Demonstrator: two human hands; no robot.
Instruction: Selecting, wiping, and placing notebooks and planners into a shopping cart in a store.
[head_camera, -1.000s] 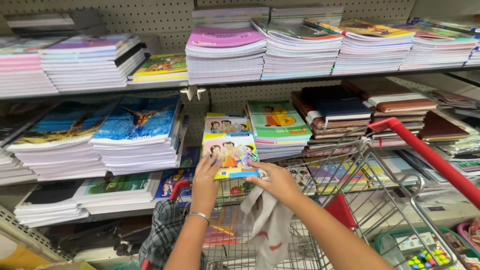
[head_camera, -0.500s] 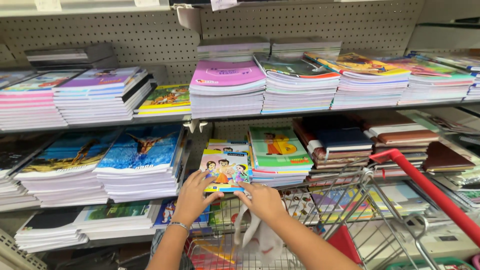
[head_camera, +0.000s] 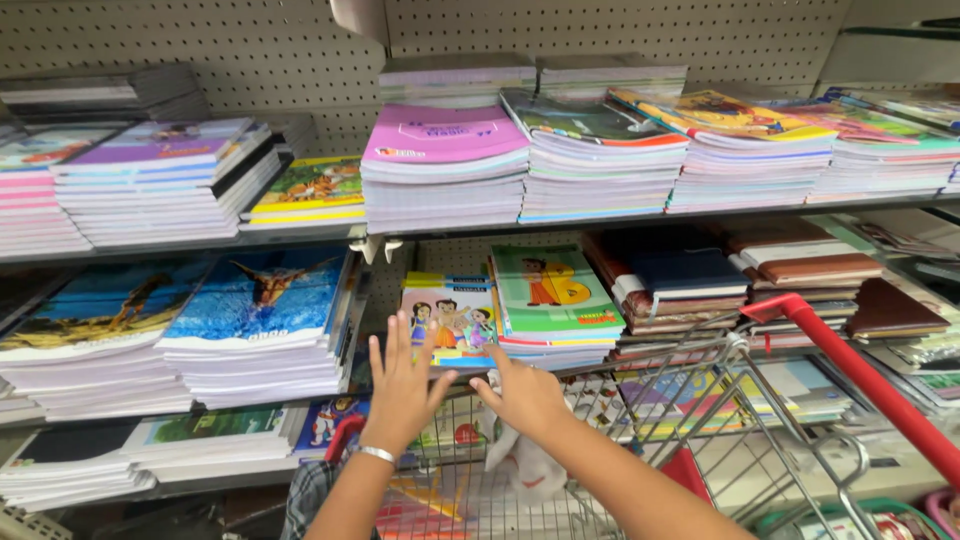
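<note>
Head view, looking down at store shelving. Left hand (head_camera: 403, 385) at about 6 o'clock of the frame, fingers spread wide and flat, grip fully open, holding nothing; fingertips at the lower edge of a thin cartoon-cover notebook with three drawn children on a yellow and blue front (head_camera: 449, 322). Silver bangle (head_camera: 377, 454) on the left wrist. Right hand (head_camera: 520, 393) just at 3 o'clock of the left, also open and loose, fingers pointing toward the same notebook, closed on nothing; whether touching it, cannot tell. Notebook lying atop a short stack on the middle shelf, near frame centre, between a tall stack of blue-cover notebooks with a diving figure (head_camera: 265, 325) at its 9 o'clock and a stack of green-cover notebooks with an orange cartoon figure (head_camera: 548, 300) touching at its 3 o'clock. At 12 o'clock, on the upper shelf, a stack of pink-cover notebooks (head_camera: 444, 165). At 4 o'clock of the hands, a wire shopping cart with a red handle (head_camera: 850, 365), with a white cloth (head_camera: 530, 470) hanging below the right wrist.
</note>
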